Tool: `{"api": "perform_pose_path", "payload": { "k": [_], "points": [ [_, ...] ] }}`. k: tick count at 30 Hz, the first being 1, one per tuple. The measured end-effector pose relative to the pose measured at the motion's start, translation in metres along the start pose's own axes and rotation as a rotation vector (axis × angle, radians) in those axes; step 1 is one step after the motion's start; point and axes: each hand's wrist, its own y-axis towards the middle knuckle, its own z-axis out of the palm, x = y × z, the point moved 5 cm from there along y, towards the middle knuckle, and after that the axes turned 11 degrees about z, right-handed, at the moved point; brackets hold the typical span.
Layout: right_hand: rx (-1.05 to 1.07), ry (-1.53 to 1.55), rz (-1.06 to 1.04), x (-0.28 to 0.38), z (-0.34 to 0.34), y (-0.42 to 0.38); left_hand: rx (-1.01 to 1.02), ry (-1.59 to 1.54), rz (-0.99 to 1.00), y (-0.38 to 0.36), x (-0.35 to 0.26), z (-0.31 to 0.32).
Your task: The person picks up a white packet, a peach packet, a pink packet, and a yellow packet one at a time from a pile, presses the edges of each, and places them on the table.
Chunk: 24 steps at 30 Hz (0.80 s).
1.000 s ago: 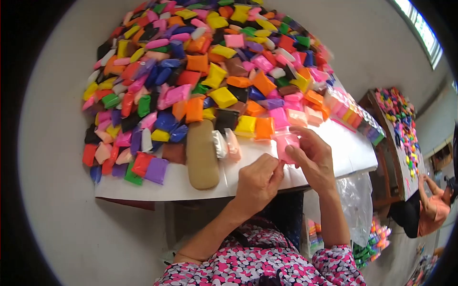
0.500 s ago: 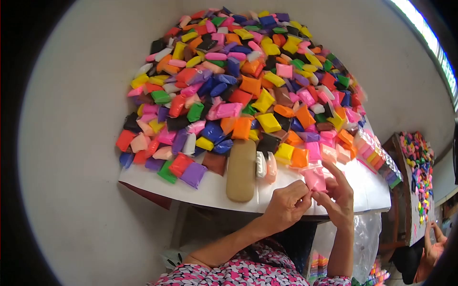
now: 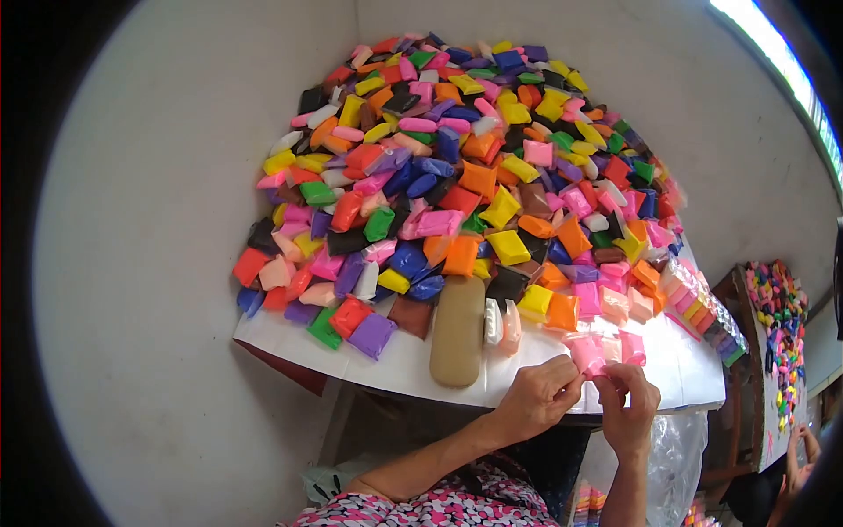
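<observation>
A small pink packet of what looks like modelling clay (image 3: 587, 354), wrapped in clear film, is at the table's front edge. My left hand (image 3: 538, 400) pinches the packet's near edge from the left, fingers curled. On the other side, my right hand (image 3: 630, 400) has thumb and fingertips closed on the same near edge. Just beyond my right hand are a pale packet (image 3: 610, 350) and another pink packet (image 3: 631, 348). White (image 3: 493, 323) and peach packets (image 3: 510, 330) stand side by side to the left, next to a long tan rounded block (image 3: 457, 334).
A large heap of colourful wrapped packets (image 3: 474, 180) covers most of the white-topped table (image 3: 395, 373). A stacked multicolour bundle (image 3: 702, 303) lies at the right edge. Clear plastic bags (image 3: 676, 461) hang below. Another person's arm (image 3: 799, 452) is at a second packet-covered table (image 3: 766, 439).
My right hand's raised fingers have come down and closed at the packet's near edge. Packets formerly behind that hand now show. The whole view has shifted slightly.
</observation>
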Motion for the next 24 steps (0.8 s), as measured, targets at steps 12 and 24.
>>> {"api": "perform_pose_path", "payload": {
  "k": [12,24],
  "points": [
    [-0.113,-0.188,-0.395,0.021,0.008,0.068,0.139,0.687,0.244,0.078,-0.093,-0.146],
    [0.019,-0.349,-0.229,-0.044,0.064,0.127,0.646,1.625,-0.130,0.222,0.155,-0.367]
  ]
}}
